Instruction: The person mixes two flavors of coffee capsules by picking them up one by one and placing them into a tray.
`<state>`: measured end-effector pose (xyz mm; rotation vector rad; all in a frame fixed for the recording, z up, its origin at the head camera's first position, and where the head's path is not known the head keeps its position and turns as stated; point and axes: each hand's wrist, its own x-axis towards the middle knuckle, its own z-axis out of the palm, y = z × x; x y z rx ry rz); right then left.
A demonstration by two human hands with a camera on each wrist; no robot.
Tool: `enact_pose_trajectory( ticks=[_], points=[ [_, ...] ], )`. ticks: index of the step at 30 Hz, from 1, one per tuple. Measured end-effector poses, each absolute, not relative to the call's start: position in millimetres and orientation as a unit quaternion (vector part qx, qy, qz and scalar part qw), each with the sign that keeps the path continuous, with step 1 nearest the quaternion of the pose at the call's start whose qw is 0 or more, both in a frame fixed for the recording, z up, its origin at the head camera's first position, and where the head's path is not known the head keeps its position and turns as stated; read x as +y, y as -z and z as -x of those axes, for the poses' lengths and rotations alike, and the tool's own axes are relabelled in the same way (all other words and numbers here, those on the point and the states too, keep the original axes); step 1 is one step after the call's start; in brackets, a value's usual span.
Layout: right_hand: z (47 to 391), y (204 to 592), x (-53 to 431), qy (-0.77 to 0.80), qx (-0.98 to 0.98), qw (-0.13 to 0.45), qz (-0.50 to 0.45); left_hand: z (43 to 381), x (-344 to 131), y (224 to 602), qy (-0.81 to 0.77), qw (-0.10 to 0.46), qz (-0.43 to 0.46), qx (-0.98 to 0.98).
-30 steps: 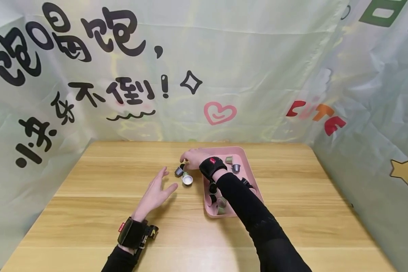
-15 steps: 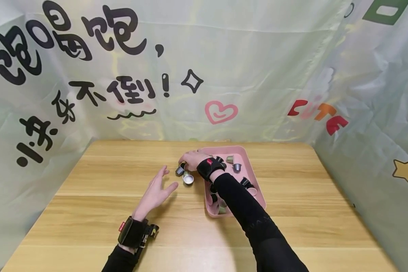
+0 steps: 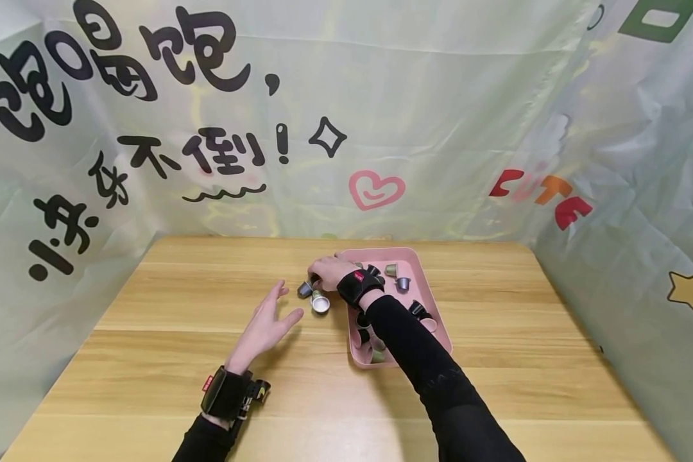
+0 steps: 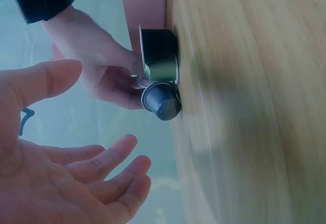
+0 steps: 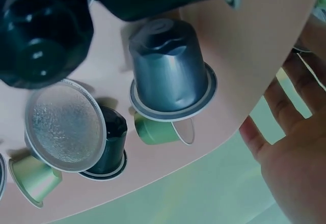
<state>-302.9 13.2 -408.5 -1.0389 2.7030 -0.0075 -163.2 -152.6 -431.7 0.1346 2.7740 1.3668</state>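
Observation:
My right hand (image 3: 330,273) reaches past the tray's left edge, fingertips curled down and pinching a dark coffee capsule (image 3: 314,280), mostly hidden by the fingers. Touching or close beside it on the table lie a grey-blue capsule (image 3: 304,290) and a green capsule with a pale lid (image 3: 320,304). In the left wrist view, the grey capsule (image 4: 164,101) and the green capsule (image 4: 161,67) are nearest the right fingers. My left hand (image 3: 265,328) hovers to the left of these capsules, fingers spread and thumb apart, holding nothing.
A pink tray (image 3: 412,269) stands right of the loose capsules, with several capsules in dark, blue and green lying in it. My right forearm (image 3: 421,346) crosses over the tray. Behind the wooden table (image 3: 167,301) hangs a printed cloth (image 3: 439,115).
The right fingers have closed on the dark capsule and shifted slightly right. The left hand has stayed almost still.

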Motion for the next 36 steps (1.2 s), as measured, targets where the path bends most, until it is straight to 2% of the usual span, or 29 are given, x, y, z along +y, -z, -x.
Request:
enact_pose_trajectory(
  ticks=[14,36],
  points=[
    [301.6,400.9,21.5,0.039,0.921,0.107,0.372,163.8,-152.3,432.9,-0.442,0.026,-0.041,0.896],
    [290.5,384.2,50.5,0.12,0.927,0.016,0.355,163.2,-151.4,433.8,-0.443,0.024,-0.046,0.895]
  ],
)
